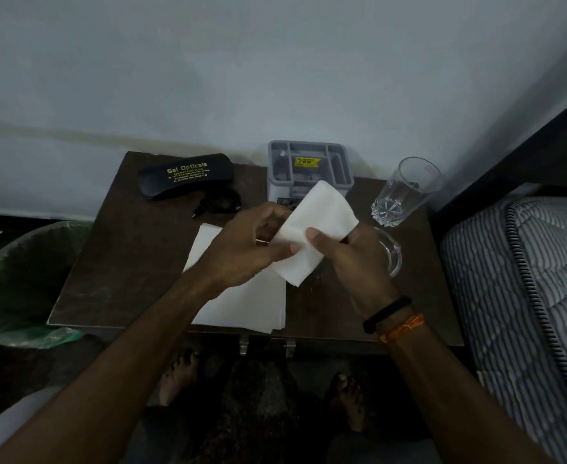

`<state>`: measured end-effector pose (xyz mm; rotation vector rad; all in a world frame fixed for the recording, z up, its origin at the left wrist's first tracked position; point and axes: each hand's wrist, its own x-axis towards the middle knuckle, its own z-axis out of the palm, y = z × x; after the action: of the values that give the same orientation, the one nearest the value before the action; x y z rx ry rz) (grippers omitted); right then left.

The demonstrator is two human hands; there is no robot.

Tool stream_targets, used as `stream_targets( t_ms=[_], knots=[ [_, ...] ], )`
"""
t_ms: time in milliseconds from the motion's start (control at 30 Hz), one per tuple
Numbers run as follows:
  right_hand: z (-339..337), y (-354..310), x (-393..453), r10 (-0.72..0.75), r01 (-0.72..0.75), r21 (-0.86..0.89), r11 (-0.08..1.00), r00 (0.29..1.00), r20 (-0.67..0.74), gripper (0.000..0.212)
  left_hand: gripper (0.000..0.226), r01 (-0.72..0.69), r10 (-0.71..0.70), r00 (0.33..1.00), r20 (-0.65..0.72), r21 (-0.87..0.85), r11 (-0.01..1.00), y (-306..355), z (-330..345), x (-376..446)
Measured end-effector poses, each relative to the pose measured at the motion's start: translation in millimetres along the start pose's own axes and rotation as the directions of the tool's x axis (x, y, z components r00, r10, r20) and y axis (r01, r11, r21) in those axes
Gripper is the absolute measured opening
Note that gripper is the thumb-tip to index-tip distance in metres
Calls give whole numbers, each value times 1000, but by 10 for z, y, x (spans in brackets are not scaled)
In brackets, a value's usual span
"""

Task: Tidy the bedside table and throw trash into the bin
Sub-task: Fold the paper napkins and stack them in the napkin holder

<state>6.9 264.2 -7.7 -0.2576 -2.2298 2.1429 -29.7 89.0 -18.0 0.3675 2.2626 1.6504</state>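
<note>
Holding folded white tissue sheet [315,229] mid-frame, left hand [242,249] and right hand [349,256] both pinching it, clear above dark wooden bedside table [124,249]; green-lined bin [24,286] waits lower left.

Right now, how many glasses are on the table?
2. One tall glass stands at the table's back right near the bed. A second glass sits just in front of it, mostly hidden behind the right hand.

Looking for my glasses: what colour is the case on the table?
Black with yellow lettering, the spectacle case shows best in the head view.
</note>
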Motion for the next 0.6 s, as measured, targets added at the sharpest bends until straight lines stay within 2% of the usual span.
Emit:
stream_targets(
  t_ms=[167, 333, 600],
  knots=[
    [-15, 8, -20, -104, 113, -208, 972, 993, 55, 33, 16, -68, 73, 995, -67, 72, 995, 10, 96, 18],
    [-139, -44, -43, -190, 177, -218, 960, 981, -40, 50, 22, -131, 128, 989, -73, -32, 991, 142, 208, 31],
    [-318, 20, -48, -232, 177, -375, 910, 967, -108, 41, 31, -114, 112, 992, -56, -23, 993, 186, 356, 98]
  ],
)
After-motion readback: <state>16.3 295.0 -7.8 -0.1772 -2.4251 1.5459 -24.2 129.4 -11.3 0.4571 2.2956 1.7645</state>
